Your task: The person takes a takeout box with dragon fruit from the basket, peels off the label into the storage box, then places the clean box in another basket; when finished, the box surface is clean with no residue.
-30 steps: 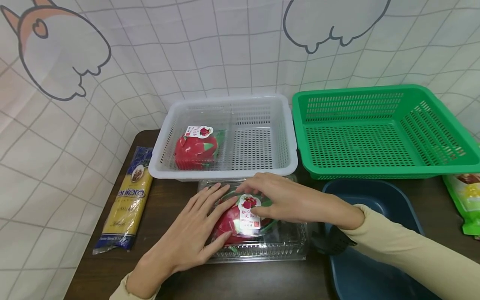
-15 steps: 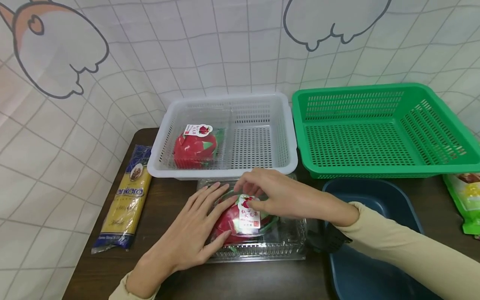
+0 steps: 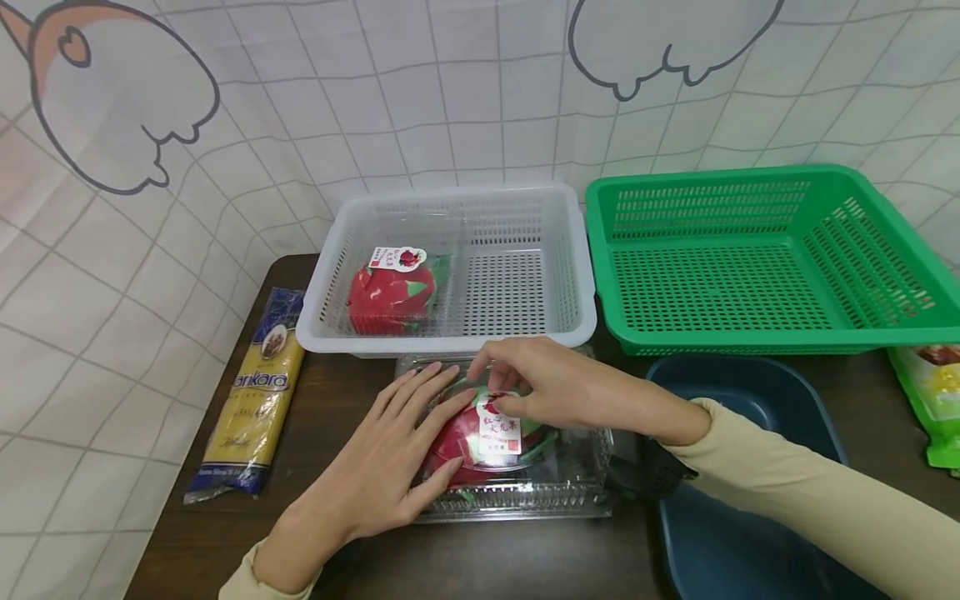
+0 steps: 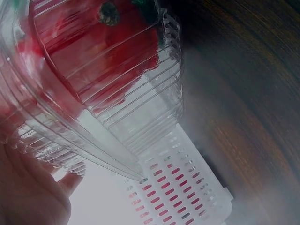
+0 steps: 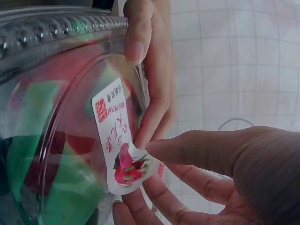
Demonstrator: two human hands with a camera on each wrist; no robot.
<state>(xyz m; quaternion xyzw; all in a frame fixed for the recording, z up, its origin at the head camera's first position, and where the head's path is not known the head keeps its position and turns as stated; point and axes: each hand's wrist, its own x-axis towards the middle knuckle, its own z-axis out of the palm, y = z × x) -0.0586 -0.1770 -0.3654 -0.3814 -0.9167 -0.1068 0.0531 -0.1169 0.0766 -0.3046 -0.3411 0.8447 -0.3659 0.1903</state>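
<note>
A clear plastic box (image 3: pixel 585 475) lies on the table in front of me, a red and green dragon fruit (image 3: pixel 459 442) showing through its lid. On the lid is a white label (image 3: pixel 499 433) with a dragon fruit picture and red writing. My left hand (image 3: pixel 390 450) rests on the box's left side, fingers spread and nearly straight. With bent fingers, my right hand (image 3: pixel 551 387) pinches the picture end of the label, its thumb (image 5: pixel 187 147) on the label's edge in the right wrist view. Part of that end is hidden by the hand in the head view.
Behind stands a white basket (image 3: pixel 577 325) holding another labelled dragon fruit box (image 3: pixel 390 292). A green basket (image 3: pixel 750 340) stands right of it, a dark blue basin (image 3: pixel 742 533) under my right forearm. A yellow pasta packet (image 3: pixel 251 400) lies left; a green packet (image 3: pixel 937 400) lies far right.
My right thumb has moved from the label's right side onto its picture end, covering part of it. The left hand and the box stay in place.
</note>
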